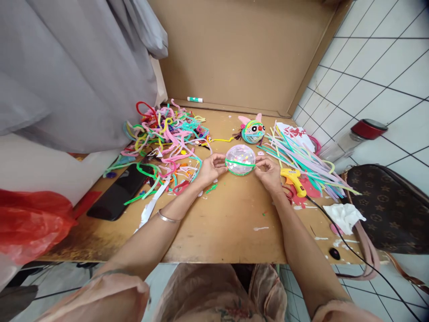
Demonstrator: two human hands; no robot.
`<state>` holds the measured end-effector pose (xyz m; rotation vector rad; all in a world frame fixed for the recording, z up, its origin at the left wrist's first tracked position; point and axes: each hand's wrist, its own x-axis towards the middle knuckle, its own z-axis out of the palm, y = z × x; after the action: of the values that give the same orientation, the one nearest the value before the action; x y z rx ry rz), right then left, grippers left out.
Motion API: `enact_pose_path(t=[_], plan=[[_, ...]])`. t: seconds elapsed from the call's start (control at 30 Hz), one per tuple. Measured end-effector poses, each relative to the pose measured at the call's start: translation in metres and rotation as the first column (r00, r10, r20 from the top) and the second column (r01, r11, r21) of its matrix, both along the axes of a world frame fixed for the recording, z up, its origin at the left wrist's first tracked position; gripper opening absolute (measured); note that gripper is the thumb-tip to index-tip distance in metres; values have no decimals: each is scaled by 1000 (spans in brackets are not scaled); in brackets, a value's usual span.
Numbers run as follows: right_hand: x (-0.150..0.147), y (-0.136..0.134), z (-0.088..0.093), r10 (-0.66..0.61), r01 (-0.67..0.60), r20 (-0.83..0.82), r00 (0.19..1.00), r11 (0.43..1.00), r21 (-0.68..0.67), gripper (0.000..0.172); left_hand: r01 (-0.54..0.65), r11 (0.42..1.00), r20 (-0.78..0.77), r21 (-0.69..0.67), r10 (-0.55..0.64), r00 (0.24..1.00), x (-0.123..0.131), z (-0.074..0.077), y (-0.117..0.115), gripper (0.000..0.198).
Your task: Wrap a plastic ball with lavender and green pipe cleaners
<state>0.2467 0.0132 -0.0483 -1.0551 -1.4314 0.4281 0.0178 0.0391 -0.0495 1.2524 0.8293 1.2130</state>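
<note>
A clear round bowl-like piece [240, 154] with a pinkish rim and small coloured spots stands at the middle of the table. Across its near side runs a green pipe cleaner [241, 164]. At the left end of the green strip, my left hand [214, 168] has thumb and fingers pinched together. My right hand [268, 172] pinches the other end, at the bowl's right side. Just behind the bowl sits a round striped figure [253, 132] with pink ears, googly eyes and a red nose.
Tangled pipe cleaners [170, 129] and a black phone [117, 192] lie left. On the right are straight pipe cleaners [301, 156], a yellow glue gun [294, 181] with a black cord, crumpled tissue [344, 218] and a brown bag [389, 205]. A glue stick [195, 99] lies behind.
</note>
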Motion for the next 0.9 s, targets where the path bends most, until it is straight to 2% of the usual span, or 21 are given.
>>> enact_pose_path(t=[0.3, 0.73, 0.9], plan=[[0, 0, 1, -7, 6, -42, 999, 999, -34, 6, -124, 992, -40, 35, 125, 991, 4, 5, -7, 36], [-2, -1, 3, 17, -30, -114, 993, 993, -113, 7, -152, 988, 8, -21, 152, 988, 8, 3, -5, 45], [-1, 0, 1, 26, -42, -120, 992, 990, -135, 13, -153, 988, 7, -23, 153, 988, 8, 3, -5, 53]])
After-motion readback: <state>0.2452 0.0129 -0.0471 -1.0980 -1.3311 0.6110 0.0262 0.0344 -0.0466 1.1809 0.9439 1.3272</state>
